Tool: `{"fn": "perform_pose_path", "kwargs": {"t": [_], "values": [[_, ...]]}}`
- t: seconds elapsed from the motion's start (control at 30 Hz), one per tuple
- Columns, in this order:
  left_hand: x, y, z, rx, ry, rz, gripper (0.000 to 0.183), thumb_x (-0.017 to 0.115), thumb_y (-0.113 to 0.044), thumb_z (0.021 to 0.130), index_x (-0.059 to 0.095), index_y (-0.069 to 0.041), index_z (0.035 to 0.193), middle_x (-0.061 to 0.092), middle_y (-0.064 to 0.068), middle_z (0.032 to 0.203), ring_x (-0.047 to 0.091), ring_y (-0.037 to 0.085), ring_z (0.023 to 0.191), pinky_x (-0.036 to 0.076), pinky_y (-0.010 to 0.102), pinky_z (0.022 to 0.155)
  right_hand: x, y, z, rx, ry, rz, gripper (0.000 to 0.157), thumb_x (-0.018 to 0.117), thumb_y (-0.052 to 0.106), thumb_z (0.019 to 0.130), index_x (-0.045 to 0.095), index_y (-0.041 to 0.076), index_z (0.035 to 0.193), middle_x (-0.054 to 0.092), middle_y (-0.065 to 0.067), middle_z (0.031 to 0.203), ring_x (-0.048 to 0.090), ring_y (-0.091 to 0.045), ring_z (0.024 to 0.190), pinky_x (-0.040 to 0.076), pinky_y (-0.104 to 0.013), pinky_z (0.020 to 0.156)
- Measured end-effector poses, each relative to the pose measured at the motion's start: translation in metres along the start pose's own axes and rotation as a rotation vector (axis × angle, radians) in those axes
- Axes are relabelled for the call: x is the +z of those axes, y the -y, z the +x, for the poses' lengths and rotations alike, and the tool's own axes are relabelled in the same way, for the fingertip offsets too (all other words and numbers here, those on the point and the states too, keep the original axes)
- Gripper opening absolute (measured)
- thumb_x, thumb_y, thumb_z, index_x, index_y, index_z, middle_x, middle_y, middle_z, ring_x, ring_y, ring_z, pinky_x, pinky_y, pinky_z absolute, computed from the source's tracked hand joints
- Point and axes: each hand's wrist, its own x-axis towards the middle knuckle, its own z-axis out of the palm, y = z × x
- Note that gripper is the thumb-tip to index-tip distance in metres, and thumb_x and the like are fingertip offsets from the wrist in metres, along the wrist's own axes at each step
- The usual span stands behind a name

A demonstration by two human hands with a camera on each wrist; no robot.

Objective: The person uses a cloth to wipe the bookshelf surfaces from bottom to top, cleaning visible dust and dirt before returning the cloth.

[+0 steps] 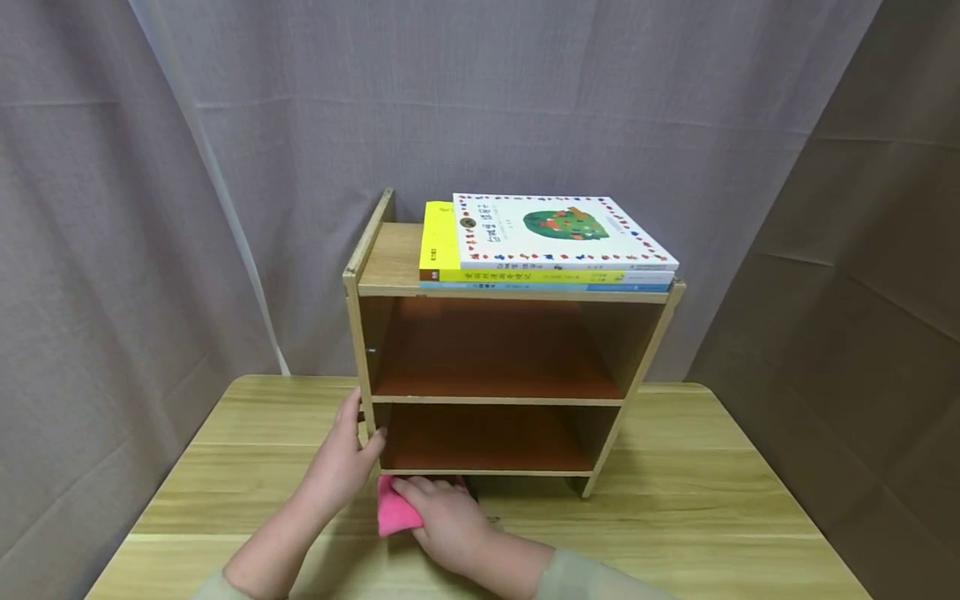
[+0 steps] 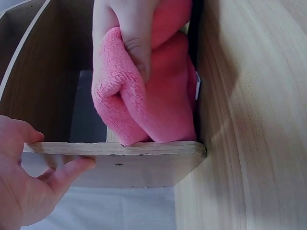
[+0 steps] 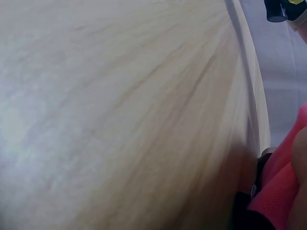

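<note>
Left hand (image 1: 343, 458): pinching shelf unit (image 1: 495, 401) at left edge
Right hand (image 1: 456, 521): gripping pink cloth (image 1: 396, 510), near left, just under lowest board (image 1: 487, 446)
Wiping: seemingly underway, unfinished; impossible to tell how much remains

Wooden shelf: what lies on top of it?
On the shelf, a white book lies on a yellow book, above a blue book. The yellow book's cover is mostly hidden; only the blue book's edge shows.
</note>
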Motion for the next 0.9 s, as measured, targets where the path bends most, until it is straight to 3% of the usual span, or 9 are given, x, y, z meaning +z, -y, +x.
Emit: {"fn": "perform_pose_path", "kwargs": {"t": [0.57,0.73,0.9], "values": [[-0.0008,-0.0027,-0.0007,-0.013,0.005,-0.015,0.064,0.053,-0.02,0.092,0.018,-0.03,0.144,0.029,0.004,0.144,0.027,0.024,0.134,0.029,0.052,0.104,-0.0003,0.0033,0.0047,0.003,0.073,-0.002,0.044,0.051,0.034,0.091,0.046,0.029,0.135,0.054,0.009,0.128,0.054,-0.012,0.112,0.048,-0.045,0.08],[-0.0012,-0.0029,0.0,-0.031,0.014,-0.003,0.07,0.053,-0.021,0.092,0.01,-0.028,0.147,0.021,0.007,0.15,0.024,0.029,0.135,0.026,0.053,0.105,-0.0011,0.0031,0.0054,-0.003,0.117,-0.015,0.048,0.051,0.036,0.091,0.041,0.034,0.138,0.05,0.01,0.133,0.054,-0.017,0.112,0.048,-0.048,0.083],[-0.001,-0.0029,-0.0003,-0.046,0.02,0.005,0.072,0.053,-0.021,0.093,0.007,-0.028,0.148,0.017,0.007,0.152,0.022,0.03,0.136,0.025,0.053,0.106,0.0006,0.0024,0.0062,-0.029,0.122,-0.034,0.052,0.055,0.036,0.089,0.04,0.036,0.138,0.049,0.011,0.134,0.055,-0.017,0.109,0.048,-0.042,0.082]]}}
